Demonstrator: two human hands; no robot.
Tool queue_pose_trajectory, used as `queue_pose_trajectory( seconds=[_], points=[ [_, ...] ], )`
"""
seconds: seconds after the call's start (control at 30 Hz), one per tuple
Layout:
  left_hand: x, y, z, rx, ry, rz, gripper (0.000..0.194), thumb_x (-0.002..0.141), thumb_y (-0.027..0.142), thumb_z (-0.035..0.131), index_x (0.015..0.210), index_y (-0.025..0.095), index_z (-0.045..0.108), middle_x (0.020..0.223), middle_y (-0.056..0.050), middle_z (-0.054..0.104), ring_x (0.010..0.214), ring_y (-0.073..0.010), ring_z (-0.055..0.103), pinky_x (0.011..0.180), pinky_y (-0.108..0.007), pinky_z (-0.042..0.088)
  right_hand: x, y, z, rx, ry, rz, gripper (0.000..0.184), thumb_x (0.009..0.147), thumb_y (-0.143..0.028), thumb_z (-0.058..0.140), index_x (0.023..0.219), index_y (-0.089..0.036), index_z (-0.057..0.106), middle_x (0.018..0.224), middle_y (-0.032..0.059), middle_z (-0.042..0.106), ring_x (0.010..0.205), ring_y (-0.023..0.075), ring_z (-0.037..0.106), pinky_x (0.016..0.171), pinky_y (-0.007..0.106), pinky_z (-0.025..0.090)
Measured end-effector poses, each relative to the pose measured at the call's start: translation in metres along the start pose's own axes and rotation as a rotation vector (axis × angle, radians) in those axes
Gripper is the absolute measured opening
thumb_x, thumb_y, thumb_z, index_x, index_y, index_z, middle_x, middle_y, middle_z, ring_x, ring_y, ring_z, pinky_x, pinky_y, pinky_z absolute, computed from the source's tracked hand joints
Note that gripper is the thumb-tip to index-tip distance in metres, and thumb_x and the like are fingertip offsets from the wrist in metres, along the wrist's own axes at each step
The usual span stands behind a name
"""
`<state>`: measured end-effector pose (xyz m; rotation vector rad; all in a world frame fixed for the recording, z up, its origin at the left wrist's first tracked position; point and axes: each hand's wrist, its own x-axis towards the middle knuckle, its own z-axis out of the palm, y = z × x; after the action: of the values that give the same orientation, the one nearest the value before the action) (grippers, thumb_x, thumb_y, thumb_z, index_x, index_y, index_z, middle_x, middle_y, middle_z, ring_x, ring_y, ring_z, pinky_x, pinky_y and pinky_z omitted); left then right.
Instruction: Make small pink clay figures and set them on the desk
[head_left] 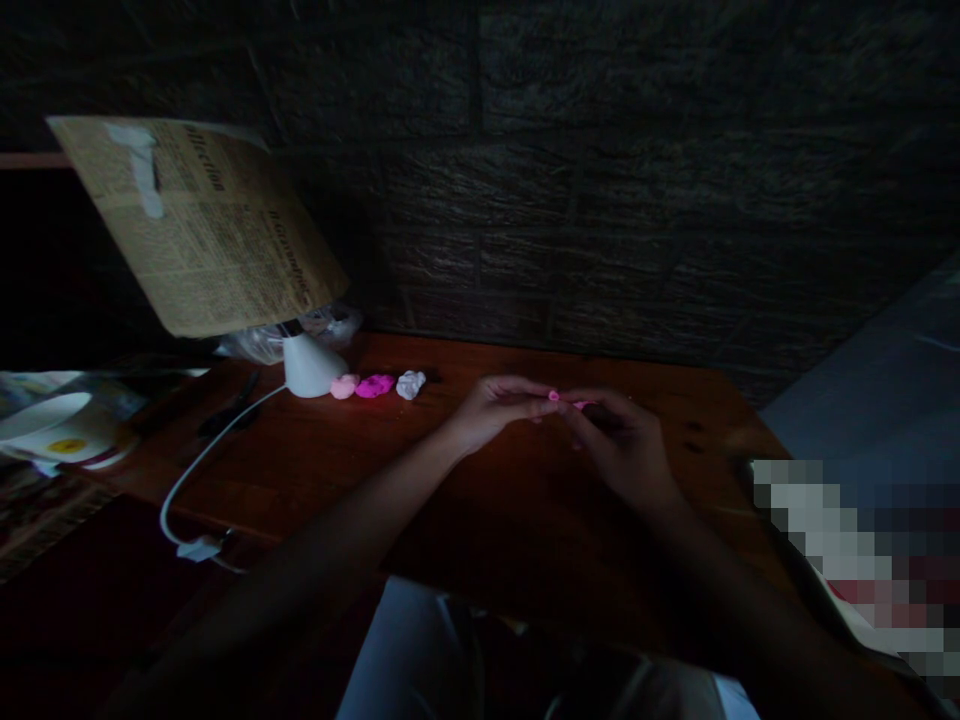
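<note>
centrally, right of the lamp (pixel 311 366), left hand (pixel 491 412) and right hand (pixel 631 447) pinch pink clay (pixel 554 396) between fingertips; excess pressure could flatten it. three lumps (pixel 375 385) lie beside the lamp base.

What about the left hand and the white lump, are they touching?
Apart. The head view shows a strip of wooden tabletop between the left hand and the white lump.

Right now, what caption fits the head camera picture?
Two hands pinch pink clay over the table, near a lamp.
</note>
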<state>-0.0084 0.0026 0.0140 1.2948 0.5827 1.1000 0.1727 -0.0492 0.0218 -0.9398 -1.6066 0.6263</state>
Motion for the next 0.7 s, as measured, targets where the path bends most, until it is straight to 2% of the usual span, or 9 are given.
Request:
queue_pose_trajectory(
  seconds=[0.2, 0.33, 0.4, 0.43, 0.5, 0.57, 0.63, 0.7],
  points=[
    [0.000, 0.002, 0.004, 0.003, 0.047, 0.002, 0.039, 0.056, 0.042, 0.095, 0.084, 0.018, 0.080, 0.093, -0.006, 0.080, 0.080, -0.0143, 0.070, 0.072, -0.027, 0.054, 0.000, 0.001, 0.002, 0.018, 0.017, 0.048, 0.023, 0.085, -0.042, 0.076, 0.098, -0.023, 0.076, 0.087, 0.0038, 0.076, 0.055, 0.0129, 0.063, 0.048, 0.026, 0.053],
    [0.001, 0.007, -0.002, 0.078, -0.040, 0.008, 0.044, 0.060, 0.034, 0.092, 0.100, 0.020, 0.080, 0.102, -0.006, 0.080, 0.088, -0.0154, 0.071, 0.080, -0.029, 0.055, 0.002, 0.004, 0.001, -0.015, 0.011, 0.048, 0.022, 0.087, -0.039, 0.072, 0.099, -0.022, 0.077, 0.091, 0.0055, 0.078, 0.056, 0.0125, 0.063, 0.051, 0.027, 0.053],
    [0.004, 0.010, -0.012, 0.205, -0.052, 0.020, 0.049, 0.064, 0.032, 0.091, 0.109, 0.019, 0.078, 0.105, -0.008, 0.079, 0.091, -0.0167, 0.072, 0.084, -0.031, 0.055, 0.003, 0.007, 0.001, -0.040, 0.017, 0.067, 0.024, 0.086, -0.040, 0.072, 0.099, -0.021, 0.078, 0.093, 0.0070, 0.079, 0.059, 0.0139, 0.065, 0.053, 0.028, 0.053],
    [0.005, 0.011, -0.019, 0.303, -0.020, 0.032, 0.048, 0.068, 0.033, 0.088, 0.112, 0.019, 0.077, 0.105, -0.009, 0.079, 0.091, -0.0173, 0.072, 0.084, -0.032, 0.055, 0.003, 0.009, 0.001, -0.047, 0.018, 0.086, 0.025, 0.086, -0.041, 0.072, 0.098, -0.020, 0.079, 0.094, 0.0077, 0.079, 0.061, 0.0148, 0.066, 0.053, 0.028, 0.054],
    [0.007, 0.011, -0.032, 0.518, 0.113, 0.106, 0.038, 0.078, 0.036, 0.080, 0.111, 0.017, 0.076, 0.108, -0.011, 0.078, 0.092, -0.0193, 0.071, 0.086, -0.035, 0.055, 0.004, 0.014, 0.001, -0.056, 0.015, 0.129, 0.028, 0.084, -0.044, 0.073, 0.096, -0.020, 0.079, 0.094, 0.0085, 0.079, 0.061, 0.0161, 0.067, 0.052, 0.029, 0.054],
    [0.008, 0.011, -0.043, 0.766, 0.195, 0.159, 0.034, 0.082, 0.035, 0.076, 0.112, 0.018, 0.075, 0.117, -0.012, 0.076, 0.107, -0.0233, 0.069, 0.098, -0.039, 0.052, 0.004, 0.018, 0.001, -0.076, -0.005, 0.158, 0.029, 0.084, -0.046, 0.073, 0.096, -0.021, 0.080, 0.092, 0.0081, 0.080, 0.058, 0.0158, 0.067, 0.052, 0.029, 0.054],
    [0.008, 0.010, -0.050, 0.944, 0.158, 0.117, 0.036, 0.081, 0.037, 0.078, 0.110, 0.017, 0.076, 0.120, -0.014, 0.075, 0.113, -0.0266, 0.067, 0.102, -0.041, 0.049, 0.004, 0.022, 0.001, -0.110, -0.032, 0.167, 0.028, 0.084, -0.046, 0.072, 0.097, -0.022, 0.080, 0.091, 0.0075, 0.081, 0.054, 0.0148, 0.067, 0.053, 0.029, 0.054],
    [0.008, 0.008, -0.053, 1.036, 0.058, 0.043, 0.036, 0.077, 0.038, 0.080, 0.106, 0.017, 0.076, 0.111, -0.013, 0.076, 0.105, -0.0267, 0.069, 0.095, -0.039, 0.050, 0.004, 0.023, 0.000, -0.134, -0.056, 0.163, 0.027, 0.085, -0.045, 0.072, 0.097, -0.022, 0.080, 0.090, 0.0069, 0.081, 0.052, 0.0143, 0.066, 0.053, 0.029, 0.054]
  ],
)
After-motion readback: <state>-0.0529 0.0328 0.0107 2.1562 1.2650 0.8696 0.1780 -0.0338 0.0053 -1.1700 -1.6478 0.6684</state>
